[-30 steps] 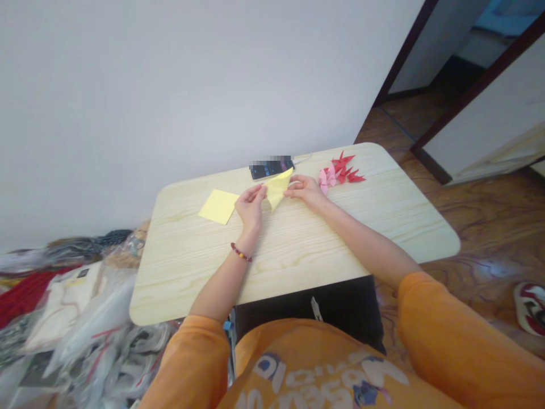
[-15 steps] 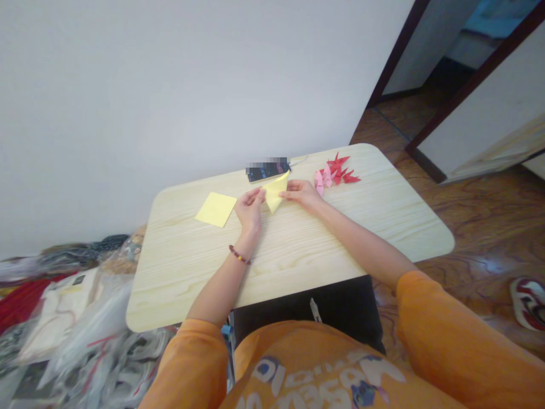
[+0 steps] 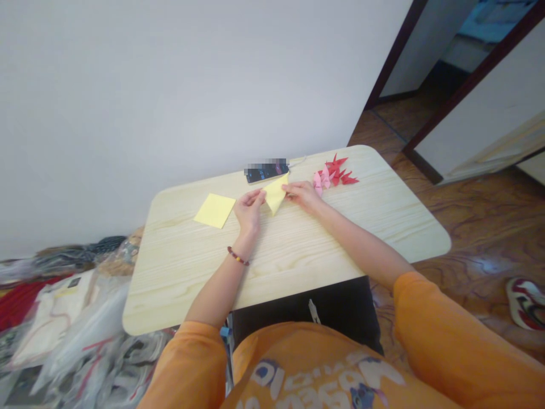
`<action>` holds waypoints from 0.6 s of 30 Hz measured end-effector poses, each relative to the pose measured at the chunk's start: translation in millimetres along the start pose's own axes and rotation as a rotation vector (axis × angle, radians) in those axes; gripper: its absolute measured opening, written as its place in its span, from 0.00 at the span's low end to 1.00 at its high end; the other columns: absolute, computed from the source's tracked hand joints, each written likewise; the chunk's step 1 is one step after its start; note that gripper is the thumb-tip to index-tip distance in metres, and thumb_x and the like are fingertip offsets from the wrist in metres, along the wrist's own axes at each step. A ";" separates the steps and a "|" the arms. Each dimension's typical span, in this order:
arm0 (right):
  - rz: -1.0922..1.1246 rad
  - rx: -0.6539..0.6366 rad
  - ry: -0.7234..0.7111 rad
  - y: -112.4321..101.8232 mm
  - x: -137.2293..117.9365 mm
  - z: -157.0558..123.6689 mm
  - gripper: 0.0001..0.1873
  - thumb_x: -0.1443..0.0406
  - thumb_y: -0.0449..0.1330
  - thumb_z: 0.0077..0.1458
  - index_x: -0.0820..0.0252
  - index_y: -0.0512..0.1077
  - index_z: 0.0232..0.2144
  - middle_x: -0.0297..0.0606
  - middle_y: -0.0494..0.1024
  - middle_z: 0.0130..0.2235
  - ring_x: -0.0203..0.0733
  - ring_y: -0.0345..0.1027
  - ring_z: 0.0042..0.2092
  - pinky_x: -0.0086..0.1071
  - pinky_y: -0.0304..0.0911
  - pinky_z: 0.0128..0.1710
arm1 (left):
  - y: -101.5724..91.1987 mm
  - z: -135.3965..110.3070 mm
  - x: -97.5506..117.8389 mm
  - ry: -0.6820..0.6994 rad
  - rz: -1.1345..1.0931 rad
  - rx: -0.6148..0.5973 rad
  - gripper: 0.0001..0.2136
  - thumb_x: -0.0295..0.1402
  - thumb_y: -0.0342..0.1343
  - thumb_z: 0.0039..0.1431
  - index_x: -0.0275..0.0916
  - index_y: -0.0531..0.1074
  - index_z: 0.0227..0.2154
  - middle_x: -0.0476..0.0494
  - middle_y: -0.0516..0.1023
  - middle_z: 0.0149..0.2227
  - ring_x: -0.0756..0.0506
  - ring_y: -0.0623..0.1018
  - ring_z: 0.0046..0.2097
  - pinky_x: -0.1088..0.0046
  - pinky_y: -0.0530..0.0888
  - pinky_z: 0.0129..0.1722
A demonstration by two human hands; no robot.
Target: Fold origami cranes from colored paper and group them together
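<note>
We note the left hand (image 3: 249,211) and right hand (image 3: 303,196), fingers closed on the folded yellow paper (image 3: 276,193), unchanged since a moment ago, just below the smartphone (image 3: 266,172).

Of the two hands, the left (image 3: 249,210) has a yellow paper square (image 3: 215,211) just beside it, and the right (image 3: 303,195) has red and pink paper cranes (image 3: 330,176) just beside it. A phone (image 3: 266,172) lies behind the folded yellow paper (image 3: 276,193). Toward the near edge, the surface (image 3: 183,284) gives free way.

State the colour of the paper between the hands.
Pale yellow paper, shown in the head view.
</note>
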State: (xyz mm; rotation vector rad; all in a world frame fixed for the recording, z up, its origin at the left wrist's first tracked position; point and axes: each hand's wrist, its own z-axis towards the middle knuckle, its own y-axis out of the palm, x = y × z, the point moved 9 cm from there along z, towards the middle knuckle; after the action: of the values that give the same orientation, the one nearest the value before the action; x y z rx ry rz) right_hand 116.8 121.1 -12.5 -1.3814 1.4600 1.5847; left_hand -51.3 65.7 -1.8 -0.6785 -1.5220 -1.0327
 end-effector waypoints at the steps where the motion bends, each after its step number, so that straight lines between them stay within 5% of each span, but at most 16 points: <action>1: -0.011 0.013 -0.013 -2.0 -0.5 0.3 0.19 0.56 0.73 0.27 0.64 0.75 0.19 0.35 0.74 0.23 0.31 0.62 0.27 0.27 0.54 0.26 | 0.0 0.2 -1.6 -0.013 0.000 -0.003 0.15 0.38 0.69 0.37 0.35 0.77 0.28 0.43 0.80 0.29 0.51 0.77 0.30 0.74 0.73 0.34; 18: 0.113 0.118 -0.016 -13.4 -3.9 1.2 0.17 0.58 0.72 0.27 0.61 0.72 0.20 0.32 0.73 0.24 0.31 0.63 0.27 0.26 0.57 0.26 | 0.2 -0.5 -15.0 -0.152 -0.026 -0.028 0.17 0.36 0.71 0.32 0.34 0.77 0.27 0.43 0.80 0.29 0.51 0.77 0.29 0.73 0.73 0.35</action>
State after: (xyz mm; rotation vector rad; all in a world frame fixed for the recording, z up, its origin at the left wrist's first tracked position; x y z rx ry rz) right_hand 129.8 126.3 -13.8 -1.2364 1.6201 1.5478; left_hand -47.6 67.2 -16.4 -0.7736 -1.6537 -1.0428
